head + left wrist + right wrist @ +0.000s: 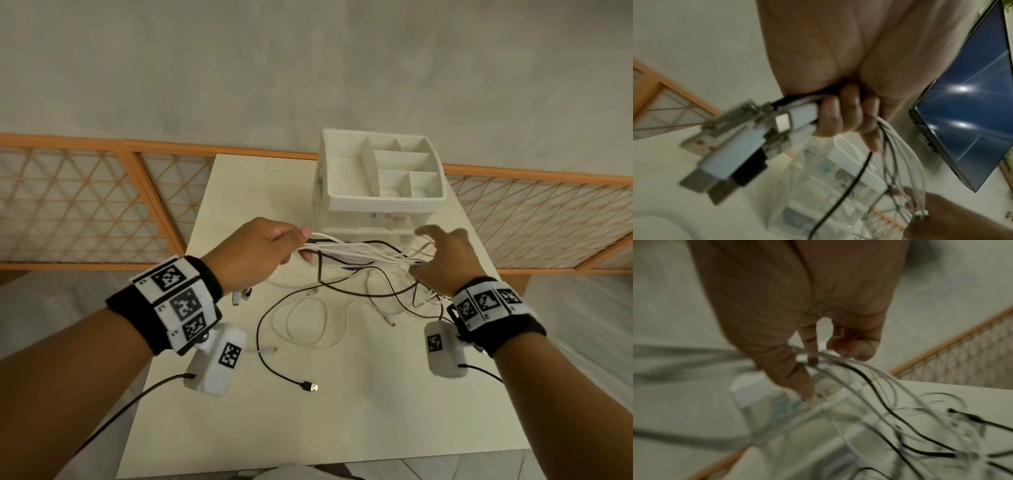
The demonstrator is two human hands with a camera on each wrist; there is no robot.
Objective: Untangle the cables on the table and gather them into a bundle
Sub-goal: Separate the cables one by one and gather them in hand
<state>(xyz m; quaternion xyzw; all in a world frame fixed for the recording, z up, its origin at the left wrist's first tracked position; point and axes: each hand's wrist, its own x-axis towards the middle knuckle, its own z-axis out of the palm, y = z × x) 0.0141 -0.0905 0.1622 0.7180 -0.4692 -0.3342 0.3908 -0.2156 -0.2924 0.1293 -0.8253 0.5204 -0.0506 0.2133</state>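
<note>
Several white and black cables point(359, 248) stretch in the air between my two hands, in front of the organiser. My left hand point(301, 245) grips one end of the bunch, its fingers point(849, 113) curled round the cords. A cluster of USB plugs point(731, 155) sticks out behind that fist. My right hand point(423, 253) pinches the same strands further along, between thumb and fingers point(812, 352), with the other fingers spread. Below, slack loops hang down onto the table, and a black cable ends in a USB plug point(310, 387) near the front.
A white drawer organiser point(387, 204) with open top compartments stands at the back of the white table point(376, 421), just behind the stretched cables. An orange lattice fence point(85, 205) runs beyond the table's far edge. In the left wrist view a dark screen point(972, 113) is at the right.
</note>
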